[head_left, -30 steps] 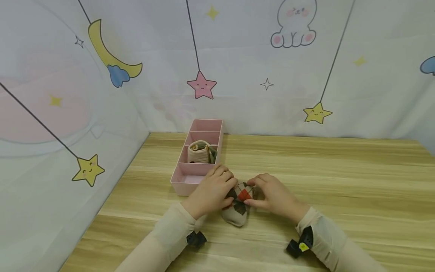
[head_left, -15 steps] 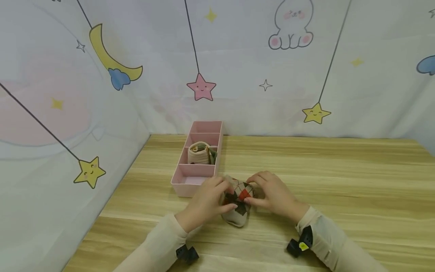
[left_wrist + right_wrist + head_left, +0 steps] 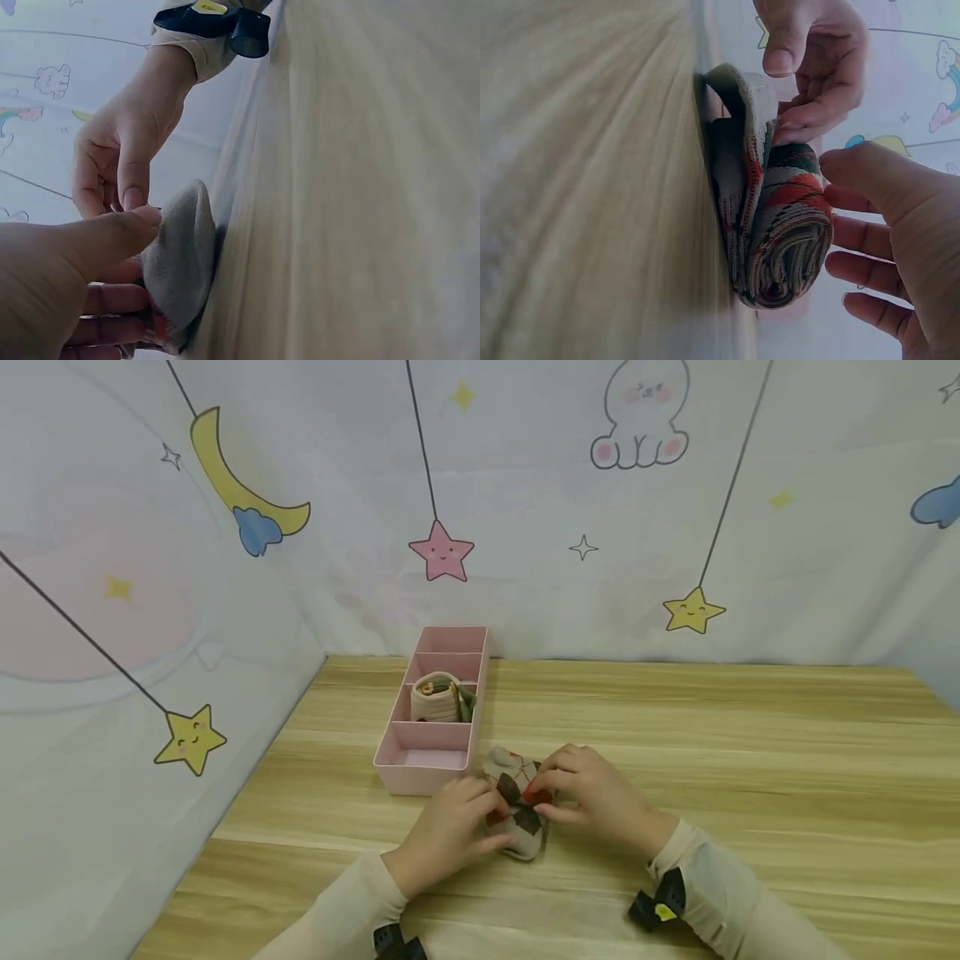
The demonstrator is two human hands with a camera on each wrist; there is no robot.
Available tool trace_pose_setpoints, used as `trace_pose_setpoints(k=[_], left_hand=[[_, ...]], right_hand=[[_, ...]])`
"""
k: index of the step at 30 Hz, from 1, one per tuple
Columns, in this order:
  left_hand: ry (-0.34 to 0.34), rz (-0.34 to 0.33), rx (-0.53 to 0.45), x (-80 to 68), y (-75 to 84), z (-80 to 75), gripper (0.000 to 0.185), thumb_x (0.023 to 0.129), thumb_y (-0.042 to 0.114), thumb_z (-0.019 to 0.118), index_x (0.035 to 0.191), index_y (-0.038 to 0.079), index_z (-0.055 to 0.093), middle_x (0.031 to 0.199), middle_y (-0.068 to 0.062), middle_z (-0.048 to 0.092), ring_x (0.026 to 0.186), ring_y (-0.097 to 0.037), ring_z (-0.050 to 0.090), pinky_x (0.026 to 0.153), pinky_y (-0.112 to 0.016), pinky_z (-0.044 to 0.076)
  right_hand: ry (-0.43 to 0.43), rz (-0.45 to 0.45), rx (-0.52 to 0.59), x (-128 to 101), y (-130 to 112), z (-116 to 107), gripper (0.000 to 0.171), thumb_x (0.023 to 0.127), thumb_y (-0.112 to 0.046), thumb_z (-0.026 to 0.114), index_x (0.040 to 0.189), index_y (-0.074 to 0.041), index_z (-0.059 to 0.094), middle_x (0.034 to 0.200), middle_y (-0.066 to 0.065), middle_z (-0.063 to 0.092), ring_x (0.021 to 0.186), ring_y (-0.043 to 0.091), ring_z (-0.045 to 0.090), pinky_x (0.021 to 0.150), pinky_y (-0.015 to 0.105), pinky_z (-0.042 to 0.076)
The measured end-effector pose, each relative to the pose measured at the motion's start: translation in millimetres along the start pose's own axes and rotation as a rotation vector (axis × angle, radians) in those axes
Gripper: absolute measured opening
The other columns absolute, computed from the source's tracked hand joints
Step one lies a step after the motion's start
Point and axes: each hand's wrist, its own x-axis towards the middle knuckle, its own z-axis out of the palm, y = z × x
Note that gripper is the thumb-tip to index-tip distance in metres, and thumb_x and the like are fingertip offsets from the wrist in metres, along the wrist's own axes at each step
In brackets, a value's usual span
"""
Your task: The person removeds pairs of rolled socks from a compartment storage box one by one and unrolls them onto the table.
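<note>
Both hands meet on a rolled patterned sock (image 3: 517, 806) lying on the wooden table (image 3: 750, 760), just in front of the person. The left hand (image 3: 450, 835) comes in from the near left, its thumb and fingers curled round the sock's near end. The right hand (image 3: 592, 793) closes in from the right, fingers bent over the roll, with the thumb on its side; the right wrist view shows the roll (image 3: 780, 225) pinched between those fingers, the cuff layer partly peeled back. The sock's long axis runs away from the person, tilted slightly left, so the two hands flank it and neither is clearly nearer. Just beyond and left of the sock stands a pink divided tray (image 3: 408, 774), its long side running the same way; its nearest compartment is touching distance from the left hand, and another rolled sock (image 3: 437, 697) sits one compartment farther back.
</note>
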Motion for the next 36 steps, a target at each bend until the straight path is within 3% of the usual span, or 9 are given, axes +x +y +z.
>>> trace_pose_setpoints(k=[7,13,25,36], left_hand=[[-0.036,0.037,-0.001,-6.1,-2.4,7.4,0.029,0.075,0.035,0.079,0.092,0.014,0.069,0.09,0.005,0.068,0.089,-0.013,0.061,0.083,-0.029,0.047],[-0.051,0.026,-0.021,-4.8,-1.7,7.9,0.027,0.074,0.035,0.08,0.089,0.016,0.07,0.09,0.006,0.068,0.087,-0.012,0.058,0.083,-0.028,0.045],[-0.076,0.013,-0.03,-7.4,-1.4,9.4,0.025,0.075,0.037,0.079,0.088,0.018,0.069,0.091,0.007,0.067,0.087,-0.011,0.056,0.081,-0.028,0.044],[-0.086,-0.002,-0.049,-6.3,-1.3,9.3,0.024,0.077,0.036,0.079,0.089,0.017,0.069,0.093,0.007,0.068,0.09,-0.011,0.058,0.083,-0.028,0.045]], right_hand=[[-0.059,0.075,-0.097,-0.9,-4.8,2.7,0.037,0.067,-0.031,0.086,0.096,-0.019,0.066,0.096,-0.005,0.064,0.093,0.013,0.059,0.081,0.035,0.049],[-0.09,0.121,-0.186,0.6,-5.4,3.6,0.037,0.069,-0.029,0.085,0.097,-0.017,0.064,0.098,-0.003,0.064,0.095,0.016,0.059,0.08,0.035,0.047],[-0.014,0.207,-0.213,8.6,6.4,6.9,0.031,0.071,-0.021,0.084,0.096,-0.011,0.068,0.093,0.002,0.067,0.088,0.02,0.061,0.07,0.035,0.048],[0.009,0.2,-0.21,14.0,23.4,4.2,0.028,0.072,-0.02,0.083,0.093,-0.009,0.069,0.091,0.003,0.068,0.086,0.022,0.063,0.073,0.037,0.05]])
